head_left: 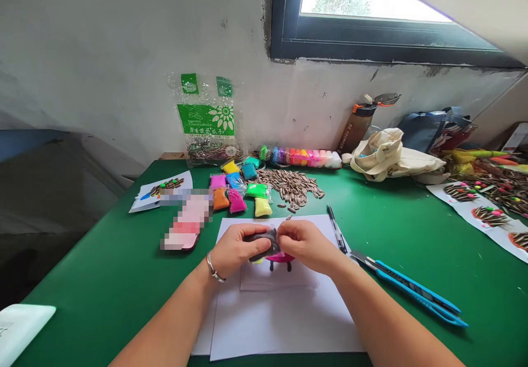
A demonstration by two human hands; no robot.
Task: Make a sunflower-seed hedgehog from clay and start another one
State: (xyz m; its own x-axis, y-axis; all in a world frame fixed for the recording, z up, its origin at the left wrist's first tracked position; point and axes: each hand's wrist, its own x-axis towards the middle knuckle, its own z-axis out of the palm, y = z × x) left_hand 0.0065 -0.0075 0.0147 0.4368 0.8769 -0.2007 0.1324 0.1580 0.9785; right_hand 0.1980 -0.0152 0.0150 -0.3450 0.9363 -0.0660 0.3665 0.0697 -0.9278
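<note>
My left hand (237, 248) is closed around a small clear packet of black modelling clay (266, 242), thumb lying across its front. The fingertips of my right hand (305, 243) pinch the packet's right edge. Both hands are above white paper (284, 323) in front of me. Partly hidden below the packet, a pink clay shape (281, 257) with two dark leg-like bits lies on a smaller white sheet (259, 280). Beyond my hands lie several packets of coloured clay (236, 201) and a pile of striped sunflower seeds (291, 185).
Right of the paper are a pen (337, 229) and a blue utility knife (416, 290) with its blade end toward the paper. A seed bag (206, 122) leans against the wall. A bottle (358, 125) and cloth bag (388, 155) stand at the back; seed-covered pictures (489, 215) lie far right.
</note>
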